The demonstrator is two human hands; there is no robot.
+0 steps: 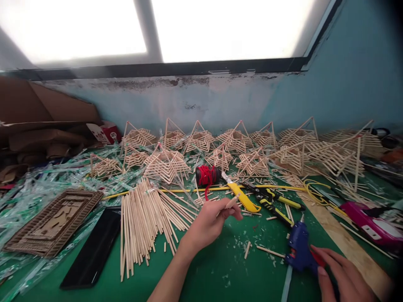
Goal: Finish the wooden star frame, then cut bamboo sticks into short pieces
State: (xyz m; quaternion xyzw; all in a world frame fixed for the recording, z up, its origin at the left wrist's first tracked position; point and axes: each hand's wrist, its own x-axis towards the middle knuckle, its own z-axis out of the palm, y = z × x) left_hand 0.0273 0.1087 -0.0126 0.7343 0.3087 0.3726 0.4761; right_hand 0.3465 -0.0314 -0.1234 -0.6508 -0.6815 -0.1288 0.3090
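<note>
My left hand [212, 222] is raised over the green table, pinching a short piece of wooden stick [233, 201] between thumb and fingers. At the lower right, my right hand [344, 274] is closed around the handle of a blue glue gun [298, 243], fingers by its red trigger. The gun's nozzle points away from me, and a clear glue stick [286, 283] trails from its back. A yellow utility knife [242, 196] lies just beyond my left hand. Black-and-yellow pliers [273, 201] rest between the knife and the glue gun.
A pile of wooden sticks [145, 226] lies left of my forearm, beside a black phone [94, 247] and a cardboard tray [19, 233]. Several stick frames [166, 161] line the wall. Red cord [206, 175], a yellow cable [189, 190] and a magenta tool [371, 224] also lie around.
</note>
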